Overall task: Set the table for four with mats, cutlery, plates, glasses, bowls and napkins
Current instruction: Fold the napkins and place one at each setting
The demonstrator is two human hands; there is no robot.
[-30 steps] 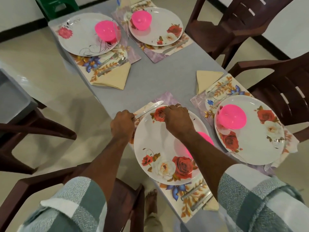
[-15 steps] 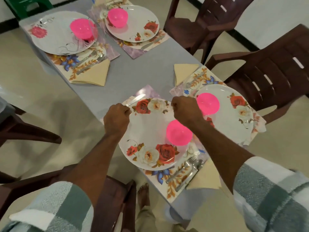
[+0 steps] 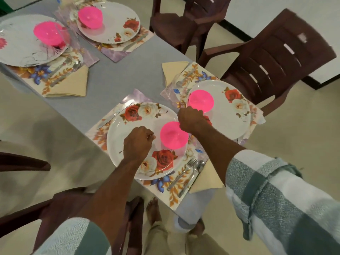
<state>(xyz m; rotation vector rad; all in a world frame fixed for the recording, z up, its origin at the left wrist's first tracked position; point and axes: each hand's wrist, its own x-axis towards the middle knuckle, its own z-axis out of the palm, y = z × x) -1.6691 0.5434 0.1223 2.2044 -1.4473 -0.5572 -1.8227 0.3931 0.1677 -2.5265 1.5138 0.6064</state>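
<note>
The near floral plate [image 3: 132,133] lies on a flowered mat [image 3: 165,192] at the table's front edge, with a pink bowl [image 3: 173,135] on its right half. My left hand [image 3: 138,142] hovers over the plate's middle just left of the bowl, fingers curled, with nothing visible in them. My right hand [image 3: 191,118] has its curled fingers at the bowl's far right rim and seems to pinch it. A knife [image 3: 117,115] lies left of the plate. A fork [image 3: 182,172], a spoon [image 3: 195,173] and a beige napkin [image 3: 207,179] lie on its right.
Close on the right is a second plate [image 3: 230,122] with its own pink bowl [image 3: 201,100] and a napkin [image 3: 173,70]. Two more full settings [image 3: 110,24] stand at the far end of the grey table [image 3: 114,74]. Brown plastic chairs [image 3: 272,57] flank the table.
Both hands have left the near plate's far edge. The left hand moved over the plate's middle and the right hand went to the pink bowl's rim. The view shifted left.
</note>
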